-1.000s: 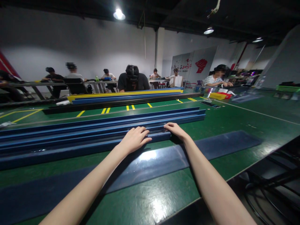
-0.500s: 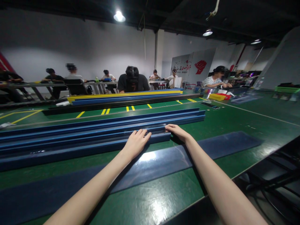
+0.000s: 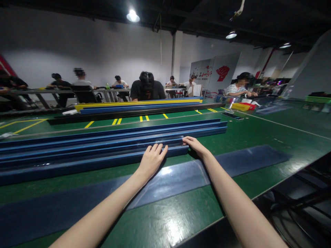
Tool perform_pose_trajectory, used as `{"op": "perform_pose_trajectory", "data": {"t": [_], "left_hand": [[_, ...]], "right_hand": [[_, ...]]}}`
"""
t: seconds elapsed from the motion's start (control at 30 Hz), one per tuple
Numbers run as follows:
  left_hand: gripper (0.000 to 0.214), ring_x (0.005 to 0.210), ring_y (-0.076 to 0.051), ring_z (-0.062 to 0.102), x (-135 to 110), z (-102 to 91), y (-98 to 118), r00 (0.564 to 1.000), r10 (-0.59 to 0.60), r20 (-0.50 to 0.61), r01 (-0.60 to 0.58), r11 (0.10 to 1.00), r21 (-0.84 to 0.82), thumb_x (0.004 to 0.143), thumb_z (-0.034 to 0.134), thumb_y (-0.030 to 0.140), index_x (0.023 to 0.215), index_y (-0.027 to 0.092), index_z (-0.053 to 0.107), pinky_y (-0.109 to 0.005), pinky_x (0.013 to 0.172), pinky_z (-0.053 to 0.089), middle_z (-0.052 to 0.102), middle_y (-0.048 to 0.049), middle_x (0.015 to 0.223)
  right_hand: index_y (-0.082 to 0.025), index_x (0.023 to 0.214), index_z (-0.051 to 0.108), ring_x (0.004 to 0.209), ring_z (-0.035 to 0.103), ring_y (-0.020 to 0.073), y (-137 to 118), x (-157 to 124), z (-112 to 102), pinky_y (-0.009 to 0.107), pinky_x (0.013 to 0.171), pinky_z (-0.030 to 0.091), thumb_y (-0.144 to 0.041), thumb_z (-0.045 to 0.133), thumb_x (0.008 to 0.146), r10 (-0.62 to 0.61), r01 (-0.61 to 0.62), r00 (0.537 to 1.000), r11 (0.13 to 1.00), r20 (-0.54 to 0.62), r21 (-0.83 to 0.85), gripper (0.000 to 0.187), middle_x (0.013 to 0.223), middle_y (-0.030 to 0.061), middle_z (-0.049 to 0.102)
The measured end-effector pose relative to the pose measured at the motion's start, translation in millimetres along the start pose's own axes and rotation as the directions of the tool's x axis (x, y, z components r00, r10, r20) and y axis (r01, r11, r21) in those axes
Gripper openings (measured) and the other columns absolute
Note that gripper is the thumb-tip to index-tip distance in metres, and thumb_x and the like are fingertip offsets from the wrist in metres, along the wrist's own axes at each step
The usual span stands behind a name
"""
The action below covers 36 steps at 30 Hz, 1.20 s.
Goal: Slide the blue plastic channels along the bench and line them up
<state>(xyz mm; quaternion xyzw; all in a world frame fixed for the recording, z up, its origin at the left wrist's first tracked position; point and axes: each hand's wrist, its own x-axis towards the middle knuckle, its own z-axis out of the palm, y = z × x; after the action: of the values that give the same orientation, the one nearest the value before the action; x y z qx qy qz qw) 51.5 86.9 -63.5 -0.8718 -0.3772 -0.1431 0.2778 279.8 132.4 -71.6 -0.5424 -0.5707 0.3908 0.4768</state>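
Across the green table lies a long blue channel profile (image 3: pixel 85 167), with a clear plastic strip (image 3: pixel 173 140) in its groove near the right end. My left hand (image 3: pixel 153 159) rests on the profile's near edge, fingers stretched and slightly apart, its fingertips at the strip. At the profile's right end, my right hand (image 3: pixel 196 145) pinches the strip's end between thumb and fingers. Just behind runs another blue channel profile (image 3: pixel 207 129). Beneath my forearms, a flat translucent bluish plastic sheet (image 3: pixel 248 159) lies along the table.
Further back lie yellow (image 3: pixel 139 102), blue and black (image 3: pixel 155 112) profiles beside yellow tape marks. A phone (image 3: pixel 232 116) and a red and yellow tray (image 3: pixel 243 106) are at the right. Several people sit beyond, one straight across (image 3: pixel 147 89). The table's near edge drops off at lower right.
The view has shifted very slightly. My left hand has stayed on the profile with barely any movement, and my right hand keeps its pinch on the strip's end.
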Motion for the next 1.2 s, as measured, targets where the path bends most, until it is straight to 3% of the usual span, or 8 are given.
{"op": "perform_pose_trajectory", "data": {"t": [0.2, 0.73, 0.93, 1.2], "left_hand": [[0.037, 0.101, -0.023, 0.05, 0, -0.9, 1, 1.0, -0.025, 0.002, 0.025, 0.999, -0.039, 0.085, 0.034, 0.011, 0.119, 0.017, 0.047, -0.035, 0.078, 0.041, 0.055, -0.0117, 0.113], [0.031, 0.101, -0.024, 0.049, -1, 2.4, 1, 0.996, -0.079, -0.042, 0.077, 0.996, -0.046, 0.086, 0.035, 0.014, 0.112, 0.016, 0.05, -0.036, 0.078, 0.04, 0.054, -0.0124, 0.114], [0.031, 0.096, -0.023, 0.051, -1, 0.6, 0, 0.997, -0.074, -0.004, 0.074, 0.996, -0.046, 0.085, 0.035, 0.015, 0.112, 0.017, 0.05, -0.035, 0.074, 0.04, 0.055, -0.0123, 0.109], [0.031, 0.092, -0.023, 0.05, -1, 2.2, 0, 0.998, -0.057, 0.004, 0.057, 0.998, -0.013, 0.086, 0.033, 0.015, 0.112, 0.016, 0.05, -0.034, 0.073, 0.039, 0.056, -0.0109, 0.104]], "right_hand": [[-0.018, 0.068, 0.056, 0.064, 0.054, 0.0098, 2, 1, 4, 0.023, 0.069, 0.042, -0.034, 0.054, 0.065, 0.01, -0.01, 0.998, 1.0, -0.059, -0.002, 0.016, 0.068, -0.0017, 0.056], [-0.018, 0.07, 0.058, 0.065, 0.056, 0.0098, -9, 0, 0, 0.022, 0.067, 0.044, -0.026, 0.052, 0.07, 0.058, -0.058, 0.998, 0.998, 0.003, -0.013, 0.01, 0.069, -0.0007, 0.059], [-0.017, 0.074, 0.055, 0.059, 0.053, 0.008, -5, 2, -5, 0.018, 0.054, 0.041, -0.027, 0.054, 0.068, 0.1, -0.101, 0.995, 0.994, -0.024, -0.042, 0.012, 0.071, 0.0005, 0.059], [-0.017, 0.063, 0.052, 0.049, 0.044, 0.0063, -5, 2, -16, 0.018, 0.047, 0.035, -0.029, 0.051, 0.068, 0.073, -0.079, 0.996, 0.993, -0.058, -0.092, 0.014, 0.057, -0.0028, 0.05]]}}
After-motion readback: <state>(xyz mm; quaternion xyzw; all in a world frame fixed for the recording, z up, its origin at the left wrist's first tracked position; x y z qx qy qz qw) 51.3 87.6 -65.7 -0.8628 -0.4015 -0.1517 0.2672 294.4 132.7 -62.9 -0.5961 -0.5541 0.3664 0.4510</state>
